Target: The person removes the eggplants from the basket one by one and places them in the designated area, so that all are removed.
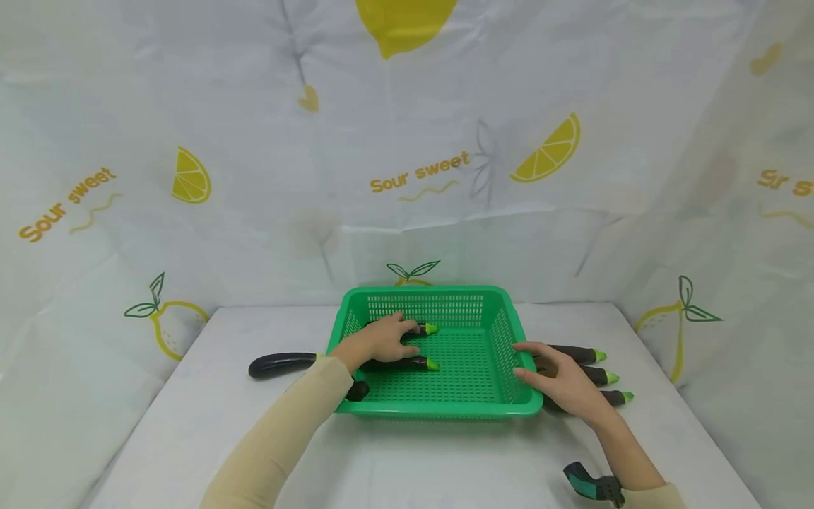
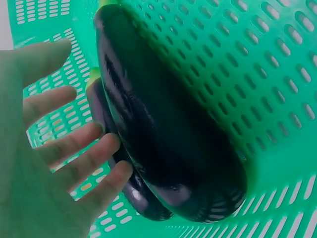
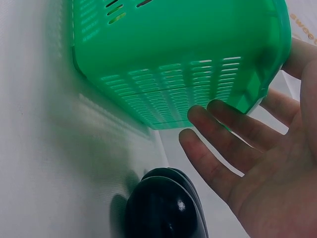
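A green plastic basket (image 1: pixel 439 408) with slotted walls stands mid-table. My left hand (image 1: pixel 380 339) reaches into its left side, fingers spread and slightly bent. In the left wrist view its fingertips touch the thinner of two dark eggplants; a larger eggplant (image 2: pixel 163 119) lies alongside. The head view has one eggplant (image 1: pixel 407 364) below the hand and another (image 1: pixel 416 330) partly behind its fingers. A rounded black end (image 1: pixel 358 391) shows at the front left corner, the rest hidden by my sleeve. At the right rim my right hand (image 1: pixel 566 382) holds the basket, thumb and index finger over the edge.
Left of the basket lies one eggplant (image 1: pixel 280 364), partly behind my left arm. Beyond the right wall several eggplants (image 1: pixel 580 353) lie side by side, green tips pointing right, partly covered by my right hand. A lemon-print cloth (image 1: pixel 254 233) hangs behind the white table (image 1: pixel 420 466).
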